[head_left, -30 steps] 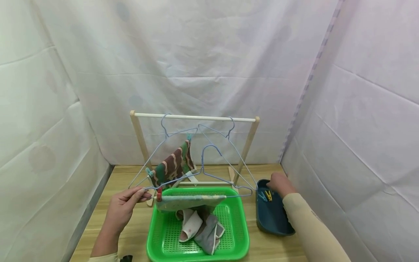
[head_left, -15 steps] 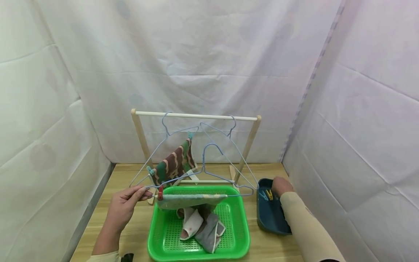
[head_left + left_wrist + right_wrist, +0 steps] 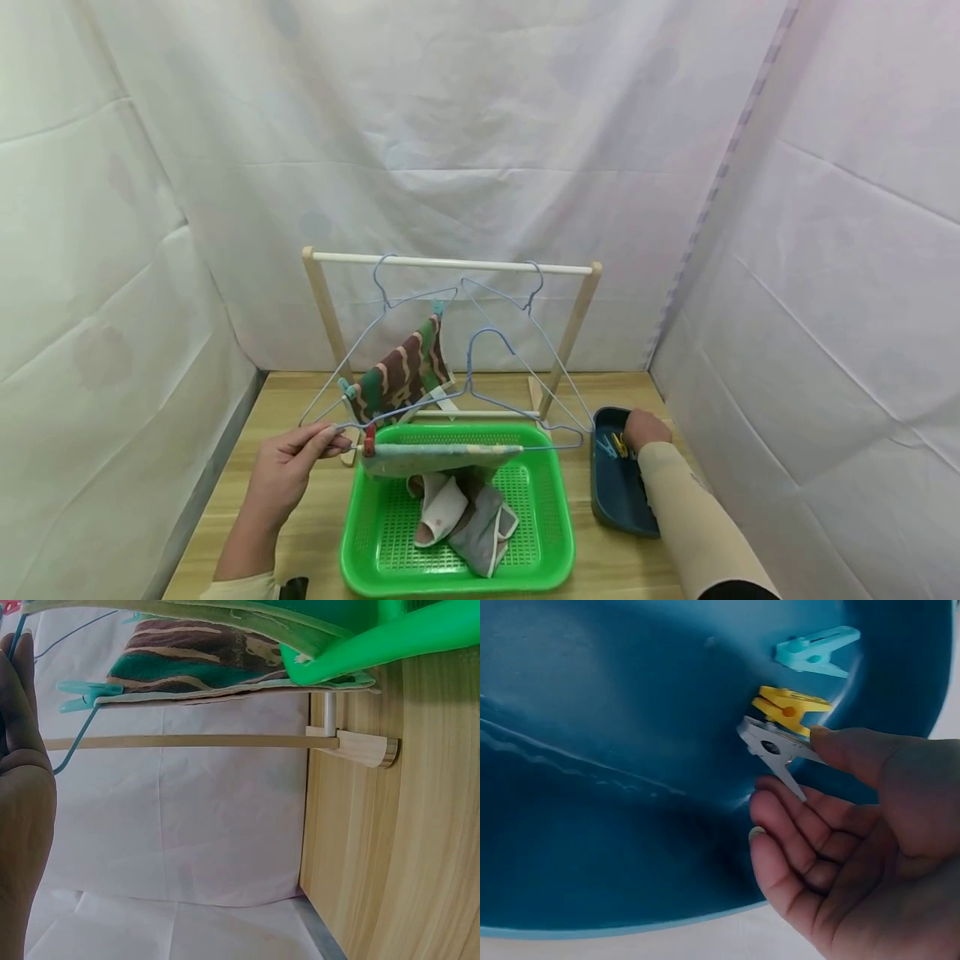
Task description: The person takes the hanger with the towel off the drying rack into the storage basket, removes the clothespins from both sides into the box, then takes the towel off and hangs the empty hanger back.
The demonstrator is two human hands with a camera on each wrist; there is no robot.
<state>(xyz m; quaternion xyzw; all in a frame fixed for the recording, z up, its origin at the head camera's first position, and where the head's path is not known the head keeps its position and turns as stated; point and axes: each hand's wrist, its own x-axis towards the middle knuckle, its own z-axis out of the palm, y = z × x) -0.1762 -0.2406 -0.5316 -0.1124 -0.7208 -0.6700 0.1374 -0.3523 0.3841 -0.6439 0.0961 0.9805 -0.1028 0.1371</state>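
Note:
My left hand (image 3: 281,475) pinches the left end of a blue wire hanger (image 3: 469,371) above a green basket. Over the hanger's lower bar hangs a pale green cloth (image 3: 442,458), with a red clothespin (image 3: 369,442) at its left end. My right hand (image 3: 647,429) is down in a dark blue tray (image 3: 622,518). In the right wrist view, its thumb and fingers are at the handles of a white clothespin (image 3: 771,746), pinching it. Beside that lie a yellow clothespin (image 3: 787,710) and a teal clothespin (image 3: 817,652).
A drying rack (image 3: 450,263) stands behind the basket with two hangers on its rail. A camouflage cloth (image 3: 401,375) is clipped to the left one. Crumpled grey and white cloths (image 3: 480,533) lie in the green basket (image 3: 566,550). White curtains enclose the table.
My right hand stays in the tray, its fingers shifting slightly among the clothespins. The tray has slid a little with the view. My left hand holds the hanger nearly still.

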